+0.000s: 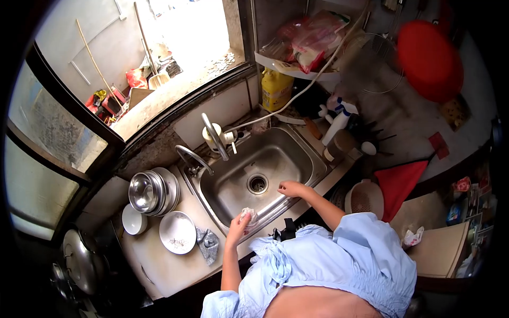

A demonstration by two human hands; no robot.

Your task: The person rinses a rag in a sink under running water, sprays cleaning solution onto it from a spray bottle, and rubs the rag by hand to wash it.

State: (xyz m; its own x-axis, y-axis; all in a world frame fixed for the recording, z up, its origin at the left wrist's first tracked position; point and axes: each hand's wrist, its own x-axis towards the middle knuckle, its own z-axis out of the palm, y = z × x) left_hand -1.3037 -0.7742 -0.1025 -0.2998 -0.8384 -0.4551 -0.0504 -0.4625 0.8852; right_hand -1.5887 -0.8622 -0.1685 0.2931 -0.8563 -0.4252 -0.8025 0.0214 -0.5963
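Observation:
A steel sink (249,164) with a round drain lies in front of me, with two curved taps behind its left side. My left hand (238,227) is at the sink's front left edge, its fingers closed on a crumpled whitish cloth (249,216). To the right, my right hand (290,188) hangs over the sink's front rim, fingers curled together; whether it holds anything is too small to tell. A grey cloth (207,245) lies on the counter beside a white bowl (177,232).
Stacked metal bowls (143,193) and a small white bowl (133,219) stand left of the sink. Bottles (336,127) line its right side. A yellow jug (276,90) stands behind. A colander (365,198) is at the right.

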